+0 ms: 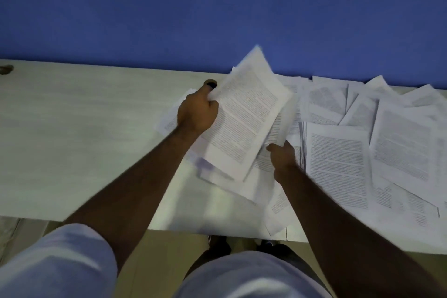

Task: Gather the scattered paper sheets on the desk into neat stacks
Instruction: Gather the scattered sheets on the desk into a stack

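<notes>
My left hand (197,110) grips the left edge of a bundle of printed sheets (244,118), held tilted above the pale desk (72,128). My right hand (281,155) pinches the lower right edge of a sheet (284,118) beside that bundle. More printed sheets (396,143) lie scattered and overlapping across the right half of the desk. A roughly squared stack of sheets (336,162) lies just right of my right hand. Some loose sheets (275,210) hang over the desk's front edge.
A blue wall (217,7) rises directly behind the desk. Two round cable holes sit in the desk, one cable hole (211,83) by my left thumb, another hole (6,69) at the far left. The desk's front edge runs above my lap.
</notes>
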